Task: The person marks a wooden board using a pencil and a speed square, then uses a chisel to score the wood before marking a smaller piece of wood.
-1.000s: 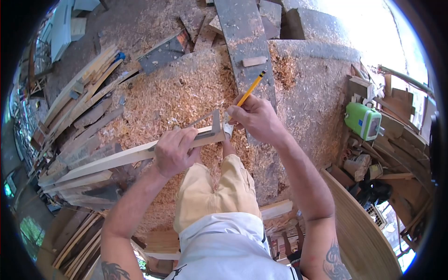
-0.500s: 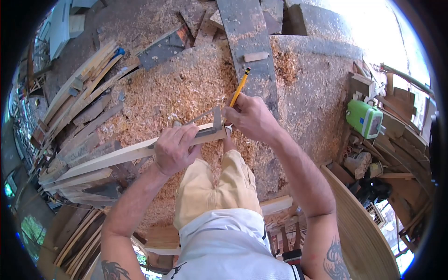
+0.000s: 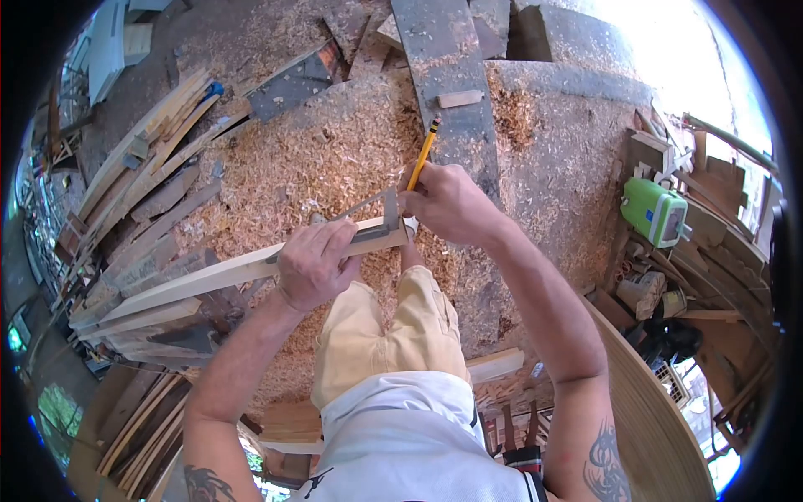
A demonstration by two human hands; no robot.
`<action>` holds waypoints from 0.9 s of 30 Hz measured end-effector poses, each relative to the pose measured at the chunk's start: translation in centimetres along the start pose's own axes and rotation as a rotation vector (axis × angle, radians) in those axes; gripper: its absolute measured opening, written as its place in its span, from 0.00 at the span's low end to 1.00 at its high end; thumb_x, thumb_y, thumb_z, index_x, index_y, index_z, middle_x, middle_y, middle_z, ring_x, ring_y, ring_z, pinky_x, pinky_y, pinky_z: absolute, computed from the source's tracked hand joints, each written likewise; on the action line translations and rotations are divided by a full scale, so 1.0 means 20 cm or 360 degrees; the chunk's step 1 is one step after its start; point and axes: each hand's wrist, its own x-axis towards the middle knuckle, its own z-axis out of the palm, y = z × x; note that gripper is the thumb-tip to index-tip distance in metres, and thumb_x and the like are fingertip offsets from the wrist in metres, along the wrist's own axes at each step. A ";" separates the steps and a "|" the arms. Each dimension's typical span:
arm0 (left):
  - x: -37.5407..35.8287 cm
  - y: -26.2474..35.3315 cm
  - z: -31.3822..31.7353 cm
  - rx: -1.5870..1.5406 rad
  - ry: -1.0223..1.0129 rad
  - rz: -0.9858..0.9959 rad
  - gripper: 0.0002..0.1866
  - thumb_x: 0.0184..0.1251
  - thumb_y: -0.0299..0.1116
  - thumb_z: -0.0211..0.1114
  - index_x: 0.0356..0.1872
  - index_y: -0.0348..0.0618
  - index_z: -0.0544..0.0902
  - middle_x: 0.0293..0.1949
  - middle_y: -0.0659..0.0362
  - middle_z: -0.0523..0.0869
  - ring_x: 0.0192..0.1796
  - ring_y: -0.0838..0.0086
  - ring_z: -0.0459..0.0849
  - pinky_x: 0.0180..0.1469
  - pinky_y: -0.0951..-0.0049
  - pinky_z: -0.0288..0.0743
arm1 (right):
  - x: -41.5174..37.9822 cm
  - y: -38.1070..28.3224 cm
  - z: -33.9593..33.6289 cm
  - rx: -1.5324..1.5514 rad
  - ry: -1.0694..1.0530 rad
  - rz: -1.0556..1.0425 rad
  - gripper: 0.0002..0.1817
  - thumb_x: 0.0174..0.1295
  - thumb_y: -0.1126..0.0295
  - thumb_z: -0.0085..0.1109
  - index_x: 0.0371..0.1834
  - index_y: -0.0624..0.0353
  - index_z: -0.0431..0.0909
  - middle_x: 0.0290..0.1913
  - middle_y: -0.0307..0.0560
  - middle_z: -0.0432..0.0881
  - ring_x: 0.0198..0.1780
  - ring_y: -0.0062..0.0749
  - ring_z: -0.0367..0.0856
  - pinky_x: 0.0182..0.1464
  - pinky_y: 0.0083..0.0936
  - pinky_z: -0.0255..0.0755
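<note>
My left hand point(image 3: 316, 261) is closed around a long pale wooden strip point(image 3: 196, 276) and a grey metal carpenter's square point(image 3: 390, 209) laid along it. The strip runs from the stacked boards at left to its near end by my right hand. The square's upright arm stands close to that end. My right hand point(image 3: 456, 205) pinches a yellow pencil point(image 3: 425, 154), its eraser end pointing up and away. The pencil's tip is hidden behind my fingers, which are right beside the square and the strip's end.
Wood shavings point(image 3: 335, 151) cover the ground. A dark plank point(image 3: 447, 63) with a small wood block point(image 3: 460, 99) on it lies ahead. Stacked boards point(image 3: 159, 155) fill the left. A green device point(image 3: 654, 212) sits among scrap at right, near a wide curved board point(image 3: 648, 393).
The pencil and my right hand have shifted slightly left, and the pencil's eraser end has tipped a little. My left hand, the strip and the square stay nearly in place.
</note>
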 end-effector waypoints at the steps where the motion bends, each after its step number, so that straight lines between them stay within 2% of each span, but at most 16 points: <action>1: 0.00 0.00 0.00 -0.0001 0.0003 -0.0001 0.25 0.54 0.32 0.80 0.54 0.41 0.83 0.44 0.54 0.91 0.41 0.61 0.91 0.41 0.62 0.81 | 0.02 0.01 0.01 -0.0043 0.0011 0.0011 0.14 0.71 0.65 0.65 0.49 0.66 0.86 0.35 0.55 0.90 0.38 0.41 0.90 0.45 0.39 0.82; 5: -0.01 -0.01 0.01 -0.0010 0.0009 -0.0003 0.25 0.54 0.32 0.80 0.54 0.41 0.83 0.45 0.54 0.91 0.41 0.62 0.91 0.42 0.62 0.82 | 0.05 0.04 0.04 -0.0169 0.0027 0.0006 0.14 0.71 0.66 0.64 0.51 0.65 0.86 0.36 0.57 0.90 0.39 0.43 0.91 0.46 0.40 0.83; 11: -0.01 -0.01 0.00 -0.0004 -0.0007 -0.0005 0.24 0.55 0.32 0.80 0.54 0.41 0.83 0.45 0.54 0.92 0.42 0.61 0.91 0.42 0.61 0.82 | 0.06 0.10 0.07 -0.0154 0.0157 0.0123 0.13 0.72 0.66 0.64 0.51 0.65 0.86 0.37 0.56 0.91 0.39 0.40 0.92 0.46 0.38 0.84; 17: 0.00 0.00 0.00 -0.0012 -0.0011 -0.0004 0.25 0.55 0.32 0.80 0.54 0.41 0.83 0.45 0.54 0.92 0.42 0.61 0.91 0.42 0.61 0.83 | 0.05 0.06 0.05 -0.0124 0.0044 0.0035 0.12 0.73 0.67 0.63 0.50 0.66 0.86 0.37 0.54 0.92 0.38 0.38 0.92 0.47 0.38 0.85; 20: 0.00 0.00 0.00 -0.0010 -0.0021 -0.0008 0.25 0.55 0.32 0.80 0.55 0.41 0.83 0.45 0.53 0.92 0.42 0.61 0.91 0.42 0.61 0.83 | 0.05 0.07 0.05 -0.0045 0.0103 -0.0021 0.14 0.68 0.67 0.64 0.49 0.68 0.86 0.37 0.66 0.90 0.43 0.57 0.92 0.49 0.45 0.86; 27: 0.00 0.00 -0.01 -0.0008 -0.0024 -0.0006 0.26 0.55 0.31 0.80 0.55 0.41 0.83 0.46 0.53 0.92 0.42 0.61 0.91 0.42 0.61 0.82 | 0.04 0.03 0.05 -0.0056 0.0087 0.0004 0.13 0.68 0.70 0.63 0.48 0.68 0.86 0.35 0.65 0.89 0.41 0.58 0.92 0.48 0.45 0.86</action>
